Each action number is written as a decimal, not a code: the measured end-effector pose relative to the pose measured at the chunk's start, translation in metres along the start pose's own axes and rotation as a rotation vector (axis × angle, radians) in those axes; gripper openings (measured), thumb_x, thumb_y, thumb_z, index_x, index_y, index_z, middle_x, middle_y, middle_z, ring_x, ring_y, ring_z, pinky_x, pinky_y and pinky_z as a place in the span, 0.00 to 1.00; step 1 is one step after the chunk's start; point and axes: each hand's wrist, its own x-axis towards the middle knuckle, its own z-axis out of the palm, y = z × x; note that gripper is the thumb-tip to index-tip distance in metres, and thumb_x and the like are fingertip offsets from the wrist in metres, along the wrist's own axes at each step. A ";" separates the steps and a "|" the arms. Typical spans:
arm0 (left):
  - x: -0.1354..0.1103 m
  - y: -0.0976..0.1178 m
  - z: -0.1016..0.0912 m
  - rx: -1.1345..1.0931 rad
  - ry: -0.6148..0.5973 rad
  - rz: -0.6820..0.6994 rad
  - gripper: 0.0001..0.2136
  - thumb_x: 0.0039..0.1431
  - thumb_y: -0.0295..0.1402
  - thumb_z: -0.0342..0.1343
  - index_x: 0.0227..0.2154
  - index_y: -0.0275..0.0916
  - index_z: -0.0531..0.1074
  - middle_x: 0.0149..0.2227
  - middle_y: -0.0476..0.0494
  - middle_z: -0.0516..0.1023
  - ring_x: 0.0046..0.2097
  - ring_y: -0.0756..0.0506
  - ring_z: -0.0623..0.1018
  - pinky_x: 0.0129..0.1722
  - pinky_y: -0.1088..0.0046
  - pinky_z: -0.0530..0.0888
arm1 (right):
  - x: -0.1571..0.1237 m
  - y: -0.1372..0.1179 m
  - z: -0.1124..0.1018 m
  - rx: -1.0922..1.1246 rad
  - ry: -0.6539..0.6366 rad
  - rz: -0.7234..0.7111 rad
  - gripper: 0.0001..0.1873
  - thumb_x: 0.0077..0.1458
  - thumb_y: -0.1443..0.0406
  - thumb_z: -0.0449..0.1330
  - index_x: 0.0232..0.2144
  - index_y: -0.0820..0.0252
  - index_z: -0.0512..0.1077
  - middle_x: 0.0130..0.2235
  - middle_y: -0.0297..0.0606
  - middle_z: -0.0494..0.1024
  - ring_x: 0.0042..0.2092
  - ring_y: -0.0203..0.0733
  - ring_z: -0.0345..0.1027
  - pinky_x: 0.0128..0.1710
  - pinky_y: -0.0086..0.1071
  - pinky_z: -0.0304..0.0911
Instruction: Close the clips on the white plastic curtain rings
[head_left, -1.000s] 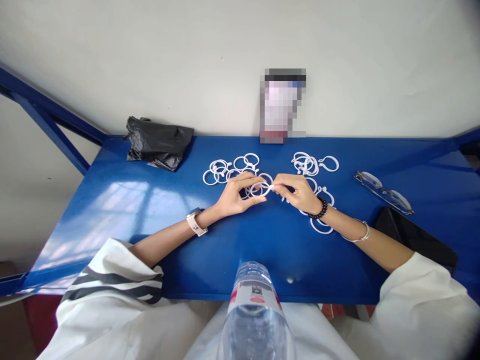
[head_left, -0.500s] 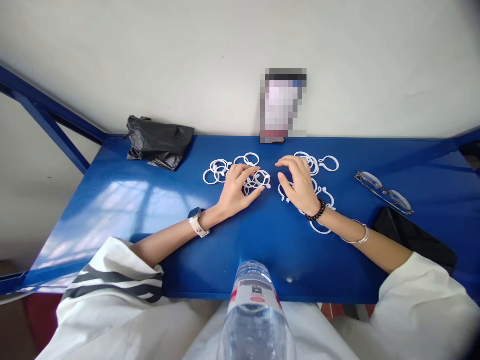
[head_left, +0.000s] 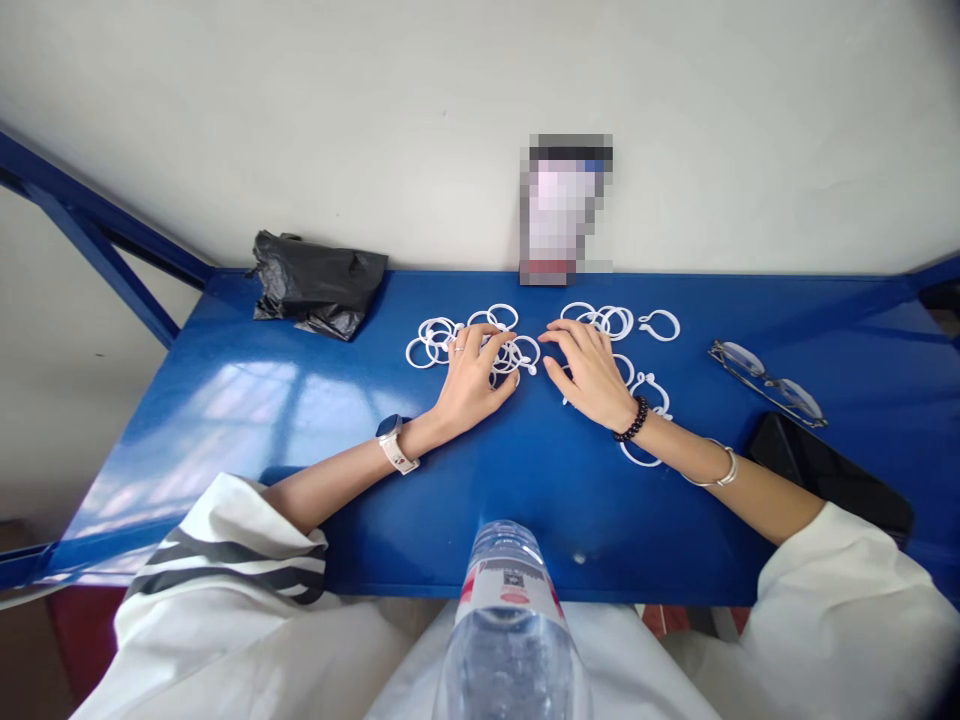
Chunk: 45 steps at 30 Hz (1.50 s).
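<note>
White plastic rings, some with a gap and knobbed ends like shower curtain rings, lie in two loose groups on the blue table. My left hand (head_left: 478, 372) rests over the left group, fingers spread and bent downward, with a ring (head_left: 538, 352) beside its fingertips. Above the right group is my right hand (head_left: 591, 378), its fingers apart and thumb stretched to the left. Rings (head_left: 619, 309) show past its knuckles, and another ring (head_left: 639, 465) lies below its wrist. Some rings are partly hidden under both hands. Neither hand visibly grips a ring.
A black plastic bag (head_left: 319, 285) lies at the back left. A blurred upright object (head_left: 559, 215) leans on the wall. Eyeglasses (head_left: 769, 380) and a black phone (head_left: 829, 475) lie on the right. A clear water bottle (head_left: 514, 640) stands in front of me, near the table's front edge.
My left hand has drawn back slightly, away from the ring at its fingertips. My right hand has shifted a little left and flattened, and a ring behind its fingers shows more fully.
</note>
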 end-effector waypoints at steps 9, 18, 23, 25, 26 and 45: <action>0.000 0.007 -0.003 0.028 -0.037 0.102 0.17 0.60 0.29 0.53 0.52 0.42 0.72 0.56 0.34 0.67 0.60 0.34 0.65 0.58 0.49 0.63 | 0.001 -0.003 -0.004 0.094 -0.020 -0.019 0.11 0.65 0.68 0.49 0.45 0.56 0.70 0.48 0.43 0.76 0.52 0.51 0.69 0.50 0.45 0.58; 0.000 0.008 -0.004 0.066 -0.066 0.122 0.07 0.63 0.30 0.52 0.34 0.38 0.75 0.54 0.34 0.69 0.59 0.33 0.67 0.55 0.50 0.63 | 0.001 -0.001 -0.001 -0.073 0.060 0.013 0.09 0.62 0.69 0.52 0.42 0.56 0.70 0.48 0.44 0.76 0.53 0.54 0.65 0.51 0.48 0.56; 0.000 0.009 -0.005 0.071 -0.037 0.088 0.08 0.63 0.28 0.51 0.30 0.37 0.73 0.52 0.35 0.70 0.56 0.35 0.68 0.53 0.52 0.64 | 0.001 0.000 0.000 -0.048 0.060 0.009 0.11 0.61 0.71 0.52 0.43 0.56 0.69 0.45 0.41 0.79 0.50 0.52 0.67 0.52 0.48 0.55; 0.000 0.009 -0.006 0.079 -0.035 0.078 0.08 0.63 0.28 0.51 0.29 0.38 0.72 0.52 0.36 0.70 0.56 0.36 0.68 0.53 0.53 0.64 | 0.001 0.000 0.001 -0.020 0.097 -0.008 0.11 0.61 0.72 0.52 0.43 0.56 0.69 0.43 0.40 0.79 0.47 0.50 0.68 0.51 0.47 0.56; 0.000 0.009 -0.006 0.083 -0.033 0.079 0.08 0.63 0.28 0.51 0.30 0.38 0.72 0.52 0.36 0.70 0.56 0.36 0.68 0.53 0.53 0.64 | 0.001 -0.001 0.000 -0.004 0.122 -0.016 0.10 0.61 0.72 0.52 0.43 0.57 0.68 0.42 0.40 0.79 0.46 0.50 0.68 0.50 0.46 0.56; -0.001 0.005 -0.002 0.096 -0.016 0.162 0.08 0.64 0.28 0.49 0.33 0.38 0.72 0.52 0.35 0.71 0.56 0.36 0.69 0.52 0.54 0.65 | 0.005 -0.001 -0.006 0.376 0.547 -0.130 0.10 0.68 0.67 0.48 0.35 0.55 0.67 0.35 0.37 0.71 0.39 0.41 0.68 0.40 0.38 0.65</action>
